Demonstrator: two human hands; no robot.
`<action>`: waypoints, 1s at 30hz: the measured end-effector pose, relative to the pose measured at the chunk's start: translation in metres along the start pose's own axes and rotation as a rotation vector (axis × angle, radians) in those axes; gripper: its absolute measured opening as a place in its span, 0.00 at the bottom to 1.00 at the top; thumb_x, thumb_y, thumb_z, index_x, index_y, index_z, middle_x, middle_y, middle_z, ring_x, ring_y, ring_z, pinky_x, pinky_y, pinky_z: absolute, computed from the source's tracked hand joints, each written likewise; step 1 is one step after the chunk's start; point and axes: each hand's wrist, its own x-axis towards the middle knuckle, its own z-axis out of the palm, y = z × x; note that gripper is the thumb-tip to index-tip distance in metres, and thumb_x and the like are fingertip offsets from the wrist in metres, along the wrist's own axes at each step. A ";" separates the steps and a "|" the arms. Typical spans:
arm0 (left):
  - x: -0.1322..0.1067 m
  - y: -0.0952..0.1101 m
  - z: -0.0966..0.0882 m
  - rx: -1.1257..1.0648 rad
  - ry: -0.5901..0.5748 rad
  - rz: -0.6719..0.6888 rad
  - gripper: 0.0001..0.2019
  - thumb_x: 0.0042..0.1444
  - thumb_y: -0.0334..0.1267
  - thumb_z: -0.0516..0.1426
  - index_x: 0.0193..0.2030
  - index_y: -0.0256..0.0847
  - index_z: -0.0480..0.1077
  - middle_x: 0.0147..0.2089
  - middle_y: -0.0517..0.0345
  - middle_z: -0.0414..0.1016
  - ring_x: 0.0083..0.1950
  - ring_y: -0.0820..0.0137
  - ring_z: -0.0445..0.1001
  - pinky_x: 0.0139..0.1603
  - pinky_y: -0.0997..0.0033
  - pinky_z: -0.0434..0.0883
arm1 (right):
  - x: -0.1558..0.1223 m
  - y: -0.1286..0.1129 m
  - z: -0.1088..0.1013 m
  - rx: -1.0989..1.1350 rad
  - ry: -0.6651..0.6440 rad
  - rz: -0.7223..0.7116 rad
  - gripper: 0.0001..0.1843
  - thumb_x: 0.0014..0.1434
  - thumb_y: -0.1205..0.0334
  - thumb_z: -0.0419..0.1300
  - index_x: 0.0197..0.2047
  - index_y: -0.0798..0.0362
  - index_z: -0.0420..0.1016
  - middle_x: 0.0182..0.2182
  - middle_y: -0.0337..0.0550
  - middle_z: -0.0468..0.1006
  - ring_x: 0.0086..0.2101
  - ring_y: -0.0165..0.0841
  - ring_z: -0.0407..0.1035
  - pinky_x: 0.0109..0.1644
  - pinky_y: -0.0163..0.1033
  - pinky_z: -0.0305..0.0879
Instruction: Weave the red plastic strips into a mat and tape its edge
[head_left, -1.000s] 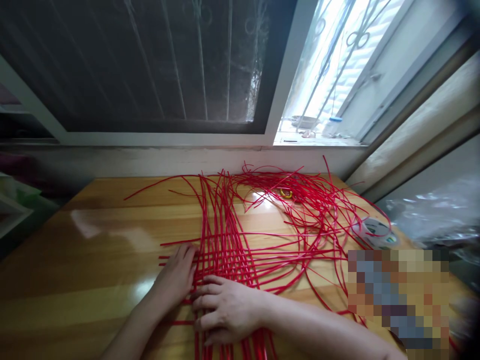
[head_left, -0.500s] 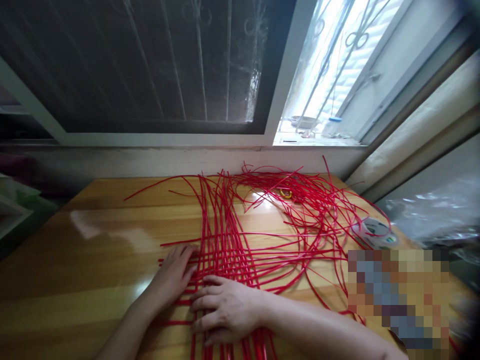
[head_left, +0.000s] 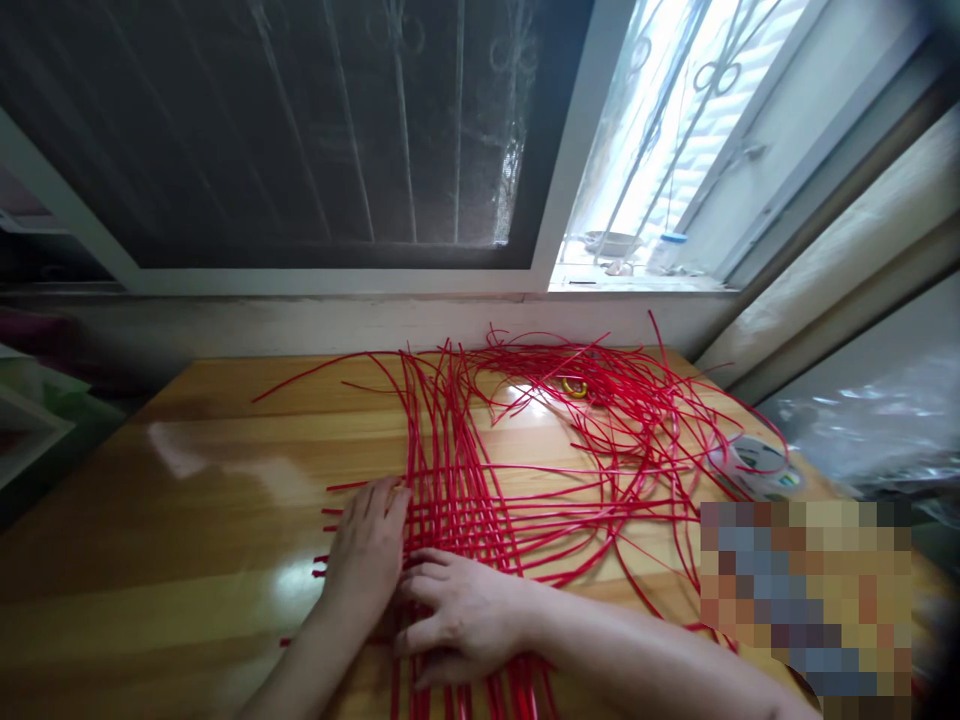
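Many thin red strands [head_left: 465,470] lie crossed in a woven grid on the wooden table [head_left: 187,500]. Loose ends curl away toward the back right [head_left: 622,400]. My left hand [head_left: 367,550] lies flat on the grid's left edge, fingers apart, pressing the horizontal strands. My right hand [head_left: 461,615] rests palm down on the weave just right of it, fingers spread across the vertical strands. The two hands touch at the fingertips. Neither hand grips anything.
A small yellow ring [head_left: 574,387] sits among the strands at the back. A round grey-white object [head_left: 757,467] lies at the right edge, with a blurred patch [head_left: 806,590] in front. A window sill [head_left: 375,320] runs behind the table; clear plastic [head_left: 862,420] lies at right.
My left hand has shifted right and slightly forward onto the grid's edge, closing up against my right hand. The right hand has stayed almost in place.
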 end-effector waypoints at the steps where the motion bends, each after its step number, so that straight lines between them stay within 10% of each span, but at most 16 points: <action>1: 0.002 0.005 0.002 -0.042 0.061 0.026 0.14 0.54 0.27 0.48 0.46 0.40 0.66 0.50 0.47 0.65 0.54 0.59 0.61 0.55 0.55 0.59 | 0.000 0.000 0.002 0.003 -0.001 0.005 0.19 0.54 0.46 0.54 0.43 0.48 0.70 0.40 0.44 0.68 0.44 0.34 0.61 0.55 0.42 0.52; 6: 0.014 0.006 0.030 -0.255 0.129 0.054 0.19 0.57 0.40 0.50 0.54 0.38 0.58 0.54 0.47 0.59 0.56 0.61 0.59 0.57 0.57 0.60 | -0.001 0.000 -0.006 0.085 0.097 0.051 0.14 0.54 0.53 0.54 0.41 0.51 0.69 0.41 0.43 0.69 0.44 0.32 0.61 0.52 0.38 0.56; 12: 0.017 -0.003 0.044 -0.261 0.008 -0.015 0.21 0.57 0.44 0.49 0.56 0.40 0.58 0.55 0.48 0.58 0.56 0.60 0.58 0.57 0.55 0.60 | -0.020 0.035 -0.020 -0.072 0.499 0.642 0.15 0.53 0.68 0.53 0.45 0.55 0.66 0.41 0.47 0.69 0.45 0.36 0.59 0.52 0.44 0.57; 16: 0.017 0.000 0.041 -0.247 -0.004 -0.017 0.22 0.57 0.46 0.49 0.57 0.41 0.59 0.54 0.48 0.59 0.56 0.60 0.58 0.57 0.55 0.59 | -0.034 0.061 -0.019 -0.225 0.476 0.883 0.19 0.52 0.60 0.57 0.48 0.54 0.66 0.44 0.51 0.66 0.47 0.41 0.57 0.52 0.48 0.56; 30: 0.018 0.001 0.037 -0.240 -0.006 -0.031 0.14 0.56 0.46 0.49 0.43 0.42 0.67 0.43 0.52 0.64 0.47 0.61 0.63 0.49 0.57 0.62 | -0.032 0.066 -0.010 -0.234 0.396 0.925 0.03 0.54 0.63 0.56 0.33 0.52 0.68 0.31 0.43 0.66 0.36 0.35 0.59 0.41 0.39 0.58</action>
